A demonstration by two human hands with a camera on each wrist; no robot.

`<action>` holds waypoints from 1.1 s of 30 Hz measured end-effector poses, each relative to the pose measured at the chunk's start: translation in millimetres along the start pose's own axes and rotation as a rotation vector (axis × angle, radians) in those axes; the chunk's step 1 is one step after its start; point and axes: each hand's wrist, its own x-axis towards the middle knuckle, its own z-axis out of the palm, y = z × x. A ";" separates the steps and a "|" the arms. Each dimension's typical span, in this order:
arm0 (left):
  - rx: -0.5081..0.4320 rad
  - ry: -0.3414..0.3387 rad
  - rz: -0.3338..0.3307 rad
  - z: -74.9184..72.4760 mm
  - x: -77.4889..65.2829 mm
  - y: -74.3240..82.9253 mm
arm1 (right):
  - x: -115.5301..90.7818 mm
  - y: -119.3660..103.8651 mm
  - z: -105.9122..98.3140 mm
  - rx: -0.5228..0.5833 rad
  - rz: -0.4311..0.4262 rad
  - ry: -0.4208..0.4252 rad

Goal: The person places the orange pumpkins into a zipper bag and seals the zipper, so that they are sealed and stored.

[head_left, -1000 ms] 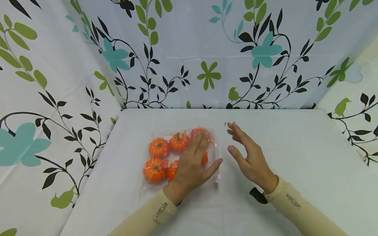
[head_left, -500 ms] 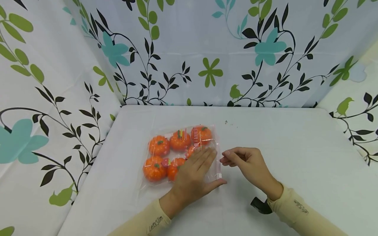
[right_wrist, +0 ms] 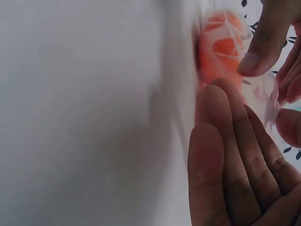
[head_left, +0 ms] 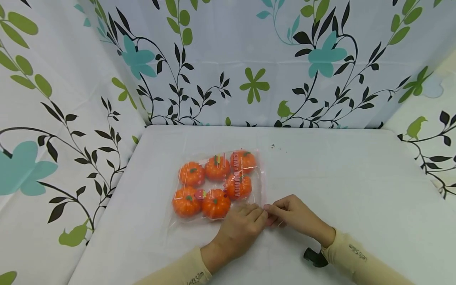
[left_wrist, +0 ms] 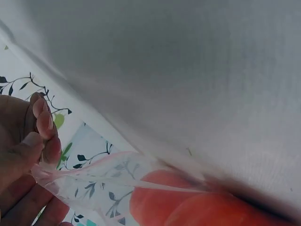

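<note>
A clear plastic zip bag (head_left: 263,180) with pink and red print lies on the white table. Several small orange toy pumpkins (head_left: 187,202) sit inside it. My left hand (head_left: 241,228) is curled at the bag's lower right corner, gripping its edge. Beside it, my right hand (head_left: 297,217) pinches that same edge with thumb and forefinger, fingertips close to the left hand. The corner is hidden under both hands in the head view. In the left wrist view the plastic (left_wrist: 89,178) is drawn up toward the fingers. The right wrist view shows my right fingers (right_wrist: 225,165) extended beside the bag.
A white cloth covers the table (head_left: 338,170). A leaf-patterned curtain (head_left: 221,59) stands behind it and along both sides. The black wrist camera mount (head_left: 315,258) hangs under the right sleeve, close above the table.
My left hand has slid off the pumpkins toward the bag's lower right corner and curled its fingers. My right hand has come down and left, from spread fingers to a pinch there.
</note>
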 end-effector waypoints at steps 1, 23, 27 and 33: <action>0.020 -0.001 0.008 1.0 -0.5 0.7 | 0.7 1.0 1.6 0.016 0.001 -0.007; 0.021 0.088 0.059 3.0 -2.7 -0.5 | 4.4 -7.3 11.9 0.047 -0.027 0.079; 0.026 0.139 0.089 3.1 -3.1 -1.9 | 8.4 -8.6 11.3 0.033 -0.024 0.107; 0.013 0.163 0.096 2.0 -3.3 -1.9 | 20.9 -6.7 7.5 0.042 0.004 0.142</action>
